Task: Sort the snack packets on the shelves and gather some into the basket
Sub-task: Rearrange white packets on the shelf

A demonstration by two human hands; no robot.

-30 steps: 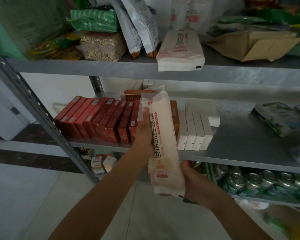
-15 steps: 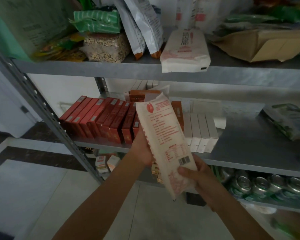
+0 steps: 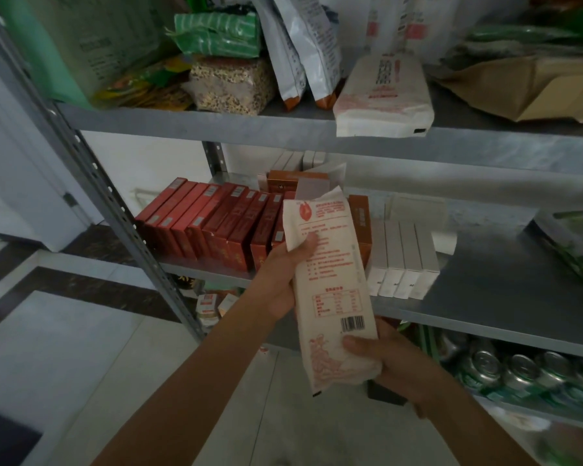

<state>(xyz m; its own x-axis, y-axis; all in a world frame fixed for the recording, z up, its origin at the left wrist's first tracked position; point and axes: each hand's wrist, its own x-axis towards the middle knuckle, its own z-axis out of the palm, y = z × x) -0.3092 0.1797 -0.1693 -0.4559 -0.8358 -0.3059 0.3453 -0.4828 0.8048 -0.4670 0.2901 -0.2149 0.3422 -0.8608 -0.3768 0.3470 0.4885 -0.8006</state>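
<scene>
While the left hand (image 3: 285, 277) pinches the long white packet (image 3: 334, 284) by its upper part and the right hand (image 3: 398, 361) curls round its bottom end, the packet stands nearly upright at centre frame, in front of the middle shelf (image 3: 492, 290). Its soft wrapper could slip or crumple if either grip loosens. No basket is in view; the small print is unreadable.

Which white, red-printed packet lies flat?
The shelved packet, on the top shelf; the held packet is roughly upright, gripped by left hand and right hand.
</scene>
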